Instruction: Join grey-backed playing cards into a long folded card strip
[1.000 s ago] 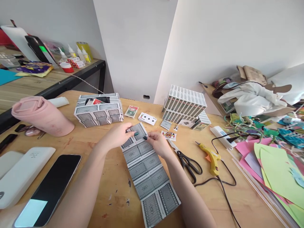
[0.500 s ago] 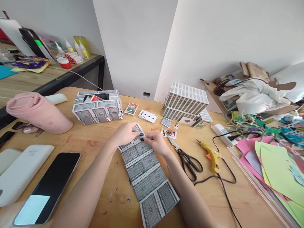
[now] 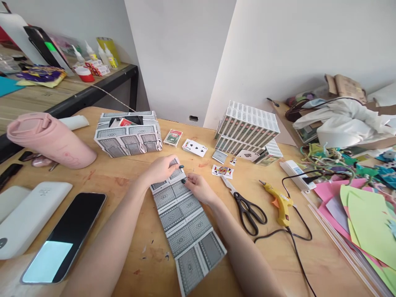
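Note:
A long strip of joined playing cards, grey patterned backs up, stretches across the table between my forearms. At its far end my left hand is closed on the strip, thumb on top and fingers over the far edge. My right hand is closed at the strip's right edge, its thumb overlapping the cards; the curled fingertips are partly hidden. Black-handled scissors lie to the right of this hand. Just beyond them is a cut face card.
A card-covered box stands at the back left, near a card pack. Stacked card boxes stand at the back right. A yellow glue gun trails its cord on the right. A phone and pink tumbler sit left.
My right hand has drawn slightly apart from the left, toward the strip's right edge. The strip's near end appears a little farther left; the whole view has shifted slightly.

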Demonstrator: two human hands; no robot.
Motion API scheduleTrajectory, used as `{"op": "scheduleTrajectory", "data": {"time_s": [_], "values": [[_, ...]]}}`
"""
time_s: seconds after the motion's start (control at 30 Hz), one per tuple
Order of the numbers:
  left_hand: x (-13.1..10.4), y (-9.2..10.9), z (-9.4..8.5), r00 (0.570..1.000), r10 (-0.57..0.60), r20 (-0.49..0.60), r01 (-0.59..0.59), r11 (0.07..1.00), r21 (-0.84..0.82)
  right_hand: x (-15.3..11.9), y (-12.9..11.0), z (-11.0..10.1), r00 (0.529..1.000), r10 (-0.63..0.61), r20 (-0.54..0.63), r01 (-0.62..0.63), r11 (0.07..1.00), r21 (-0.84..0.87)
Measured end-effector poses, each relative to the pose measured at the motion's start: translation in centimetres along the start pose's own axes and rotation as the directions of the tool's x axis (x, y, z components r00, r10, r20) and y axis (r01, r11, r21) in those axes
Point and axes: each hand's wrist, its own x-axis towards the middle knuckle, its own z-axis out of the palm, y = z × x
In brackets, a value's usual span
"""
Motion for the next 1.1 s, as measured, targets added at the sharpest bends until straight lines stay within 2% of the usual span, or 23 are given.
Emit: {"op": "scheduleTrajectory", "data": {"time_s": [0.1,0.2,0.4,0.57,0.7,0.93,1.1], "values": [[0.0,0.3,0.3,1.000,0.018,0.006,-0.018,1.000,-0.019,-0.3,-0.3,0.4,0.997,0.060,0.047,-0.066,0.989,0.130],[0.1,0.4,0.6,1.000,0.004,-0.003,-0.004,1.000,-0.011,-0.4,-0.2,0.7,0.999,0.042,-0.002,-0.041,0.989,0.144],[0.1,0.5,0.9,1.000,-0.012,-0.005,0.012,0.995,0.103,-0.2,0.5,1.0,0.991,-0.030,-0.129,0.029,1.000,-0.011],[0.0,1.0,1.2,0.999,-0.026,-0.020,0.031,0.962,0.273,0.0,1.2,1.0,0.973,-0.041,-0.229,0.008,0.989,-0.146],[-0.2,1.5,1.3,0.998,-0.040,-0.041,0.052,0.930,0.365,0.0,1.4,0.9,0.974,-0.041,-0.222,0.006,0.987,-0.158],[-0.2,2.2,1.4,0.995,-0.086,-0.042,0.095,0.923,0.373,0.0,1.0,1.0,0.969,-0.046,-0.244,0.000,0.983,-0.184],[-0.1,2.0,1.7,0.997,-0.071,-0.016,0.072,0.919,0.388,0.1,0.8,1.1,0.979,-0.085,-0.187,0.079,0.996,-0.043]]}}
